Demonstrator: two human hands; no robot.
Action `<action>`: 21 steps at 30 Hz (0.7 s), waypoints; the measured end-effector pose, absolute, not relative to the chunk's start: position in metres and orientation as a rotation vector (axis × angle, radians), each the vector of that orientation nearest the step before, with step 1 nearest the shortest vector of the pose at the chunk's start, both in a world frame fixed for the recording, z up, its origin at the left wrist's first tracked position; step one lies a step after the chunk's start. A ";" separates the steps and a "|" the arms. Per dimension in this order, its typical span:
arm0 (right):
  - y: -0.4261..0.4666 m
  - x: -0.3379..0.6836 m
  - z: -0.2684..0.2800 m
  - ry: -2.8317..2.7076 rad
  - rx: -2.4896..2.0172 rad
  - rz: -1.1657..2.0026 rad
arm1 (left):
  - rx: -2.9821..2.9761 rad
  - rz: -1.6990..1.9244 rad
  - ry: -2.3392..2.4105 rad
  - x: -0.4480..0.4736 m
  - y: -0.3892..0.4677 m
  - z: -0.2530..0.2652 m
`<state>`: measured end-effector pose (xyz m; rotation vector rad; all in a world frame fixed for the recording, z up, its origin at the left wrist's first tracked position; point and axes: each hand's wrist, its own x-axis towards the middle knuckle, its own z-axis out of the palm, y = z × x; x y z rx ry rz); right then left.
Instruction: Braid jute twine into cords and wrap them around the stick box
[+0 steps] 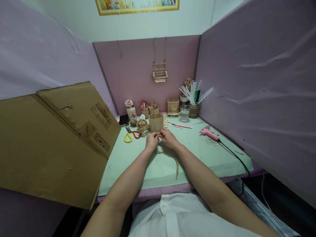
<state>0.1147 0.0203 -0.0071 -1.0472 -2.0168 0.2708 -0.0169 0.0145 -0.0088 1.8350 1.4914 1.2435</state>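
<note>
Both hands meet at the middle of the table, just in front of a small container of upright wooden sticks (pixel 156 122). My left hand (pixel 152 141) is closed, its fingertips pinched together. Close against it, my right hand (pixel 169 138) is also closed in a pinch. Whatever is between the fingertips is small and mostly hidden, so I cannot make it out. Just below the hands, a braided twine cord (pixel 176 164) lies on the table between my forearms and curves toward me. Its upper end runs near the left wrist.
Scissors (pixel 128 137) and twine balls (pixel 142 123) lie left of the container. A pink glue gun (pixel 209 133) with a black cable, a pink pen-like tool (pixel 184 126) and a cup of water (pixel 184 114) are to the right. A large cardboard sheet (pixel 56 144) leans at left.
</note>
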 end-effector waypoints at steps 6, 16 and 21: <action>0.021 0.116 -0.007 -1.945 -1.005 0.337 | 1.809 1.250 1.433 -0.018 0.020 -0.012; 0.018 0.108 -0.007 -1.726 -1.092 0.426 | 1.391 1.246 1.182 -0.011 0.018 -0.010; 0.016 0.108 -0.006 -1.720 -1.082 0.449 | 1.389 1.239 1.204 -0.013 0.017 -0.010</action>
